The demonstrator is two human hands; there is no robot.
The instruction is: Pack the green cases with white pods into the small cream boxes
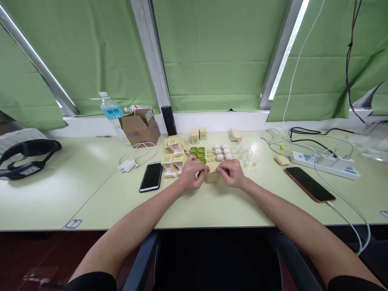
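Observation:
Between my hands stands a small kraft cardboard box (213,177). My left hand (193,173) pinches its left side near the top, and my right hand (232,173) pinches the right side with thumb and forefinger. Just behind the box are several green square cups (197,152), small yellowish pieces (210,155), white-pink rounded pieces (222,151) and clear plastic cups (245,153) with yellow marks. To the left lie several opened kraft boxes (174,155) with green labels. Two closed boxes (198,135) sit farther back, and another small box (235,135) rests behind the pink pieces.
Left of the boxes lie a phone (151,176), a white charger (127,165), a brown carton (141,128) and a water bottle (113,115). A black headset (27,159) is at far left. On the right are another phone (309,184), a power strip (325,163) and tangled cables.

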